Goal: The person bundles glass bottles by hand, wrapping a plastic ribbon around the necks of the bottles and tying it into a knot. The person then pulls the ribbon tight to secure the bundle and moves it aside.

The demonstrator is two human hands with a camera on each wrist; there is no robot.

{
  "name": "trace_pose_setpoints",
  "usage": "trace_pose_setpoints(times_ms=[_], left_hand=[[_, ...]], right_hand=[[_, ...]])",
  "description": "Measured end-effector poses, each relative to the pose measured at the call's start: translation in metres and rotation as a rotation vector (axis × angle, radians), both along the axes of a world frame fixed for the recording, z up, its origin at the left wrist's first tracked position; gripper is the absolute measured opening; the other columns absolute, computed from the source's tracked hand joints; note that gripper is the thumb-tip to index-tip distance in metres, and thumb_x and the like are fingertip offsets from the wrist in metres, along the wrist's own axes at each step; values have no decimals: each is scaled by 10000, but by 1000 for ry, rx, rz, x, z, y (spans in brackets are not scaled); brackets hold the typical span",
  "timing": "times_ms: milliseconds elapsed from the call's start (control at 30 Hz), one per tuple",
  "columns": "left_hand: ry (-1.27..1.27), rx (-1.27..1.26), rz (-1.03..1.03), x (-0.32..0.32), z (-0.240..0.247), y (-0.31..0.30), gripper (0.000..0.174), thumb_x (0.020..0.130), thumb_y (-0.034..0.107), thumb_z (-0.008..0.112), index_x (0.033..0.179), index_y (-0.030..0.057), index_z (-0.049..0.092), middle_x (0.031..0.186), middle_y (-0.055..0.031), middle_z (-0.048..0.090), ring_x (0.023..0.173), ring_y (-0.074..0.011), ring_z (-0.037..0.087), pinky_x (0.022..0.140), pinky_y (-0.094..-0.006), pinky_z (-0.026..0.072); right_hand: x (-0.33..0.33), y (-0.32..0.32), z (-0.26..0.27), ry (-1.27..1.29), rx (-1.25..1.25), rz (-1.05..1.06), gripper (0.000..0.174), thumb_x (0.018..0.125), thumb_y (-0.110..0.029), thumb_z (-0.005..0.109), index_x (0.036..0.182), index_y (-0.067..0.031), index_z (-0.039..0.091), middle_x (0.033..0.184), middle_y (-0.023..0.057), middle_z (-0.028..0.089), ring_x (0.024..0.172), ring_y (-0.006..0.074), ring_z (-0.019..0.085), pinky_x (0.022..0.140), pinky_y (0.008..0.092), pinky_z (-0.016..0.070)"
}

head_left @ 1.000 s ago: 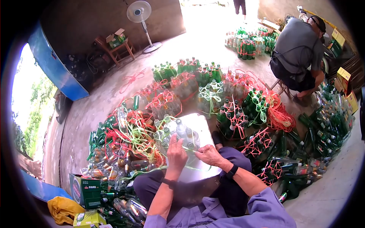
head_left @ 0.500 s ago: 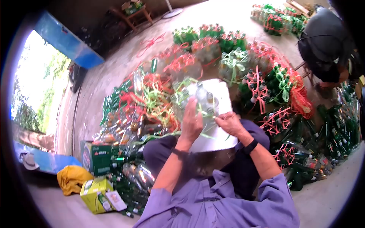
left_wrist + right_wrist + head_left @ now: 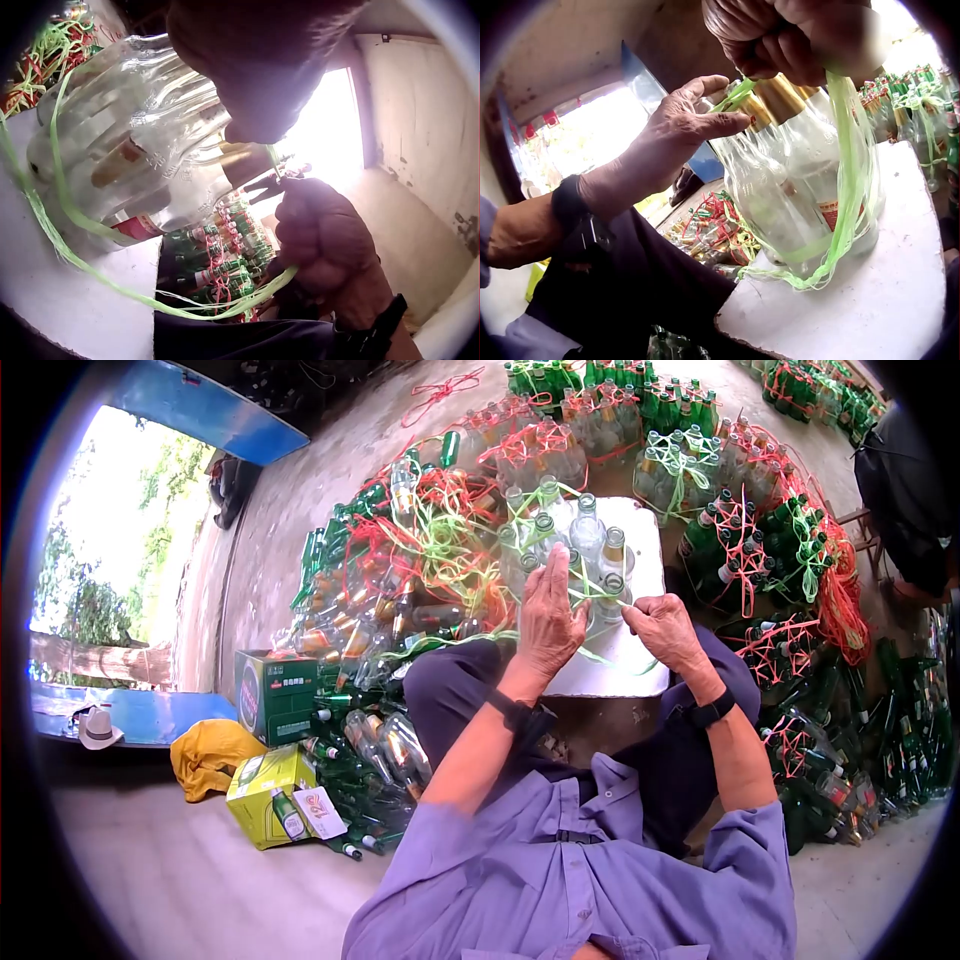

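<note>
A bundle of clear glass bottles stands upright on a white board before the person's knees. Pale green plastic twine runs around the bottles and across their necks. With fingers extended, the left hand rests against the near-left bottle necks; its thumb lies beside the twine in the right wrist view. The right hand grips the twine in curled fingers at the bundle's near-right side, close to a gold-necked bottle. From its grip a long loop of twine hangs down to the board.
A tangle of red and green twine lies over loose bottles on the left. Tied bottle bundles stand behind the board. Loose green bottles fill the right side. A green carton and a yellow box sit left.
The head view has tilted down, so the scene sits higher and farther right. Both hands remain at the bundle, the right still gripping the twine and the left on the bottle necks.
</note>
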State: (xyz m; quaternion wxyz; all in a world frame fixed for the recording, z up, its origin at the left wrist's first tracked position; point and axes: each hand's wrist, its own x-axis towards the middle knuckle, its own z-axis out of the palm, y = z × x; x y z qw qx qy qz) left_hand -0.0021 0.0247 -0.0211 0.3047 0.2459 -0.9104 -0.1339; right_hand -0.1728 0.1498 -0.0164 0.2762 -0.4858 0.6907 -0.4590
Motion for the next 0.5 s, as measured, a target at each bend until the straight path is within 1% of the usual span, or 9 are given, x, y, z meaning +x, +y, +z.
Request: trace_pose_setpoints(times_ms=[33, 67, 167, 367, 467, 500], left_hand=[[0, -8, 22, -1, -2, 0, 911, 762, 115, 786, 1520, -26, 300, 1526, -228, 438, 1406, -318, 449, 1162, -428, 319], [-4, -5, 25, -1, -5, 1, 911, 762, 115, 786, 1520, -26, 300, 1526, -228, 438, 1406, -318, 449, 1162, -428, 319], [3, -12, 54, -4, -8, 0, 909, 752, 109, 785, 1519, -26, 316, 1527, -215, 445, 1403, -306, 456, 1159, -425, 322], [37, -47, 78, -6, -9, 2, 882, 730, 88, 766, 1504, -17, 357, 1530, -202, 450, 1397, -292, 465, 1156, -416, 324], [44, -64, 65, -6, -8, 1, 859, 726, 78, 751, 1493, -9, 375, 1528, -202, 453, 1393, -294, 467, 1155, -418, 323], [63, -51, 64, -6, -7, 1, 857, 715, 70, 763, 1486, 5, 395, 1511, -203, 472, 1348, -322, 500, 1139, -428, 341]], right_hand=[[1, 1, 2, 0, 27, 0, 357, 889, -223, 622, 667, 56, 596, 532, 145, 490, 491, 172, 481, 527, 359, 426], [2, 1, 2, 1, 53, -1, 335, 864, -215, 592, 695, 73, 568, 574, 218, 492, 496, 251, 512, 558, 402, 453], [2, 2, -1, -6, 45, -4, 346, 869, -217, 603, 686, 71, 549, 577, 227, 460, 491, 265, 501, 554, 411, 449], [4, 2, -6, 4, 43, -11, 351, 876, -216, 626, 693, 71, 540, 581, 229, 450, 488, 270, 466, 543, 409, 439], [4, 1, -8, 6, 23, -7, 344, 873, -213, 620, 696, 71, 542, 581, 229, 451, 486, 270, 469, 541, 406, 438], [4, 1, -7, 5, 21, -6, 344, 873, -214, 620, 696, 71, 542, 581, 229, 451, 486, 270, 469, 541, 406, 438]])
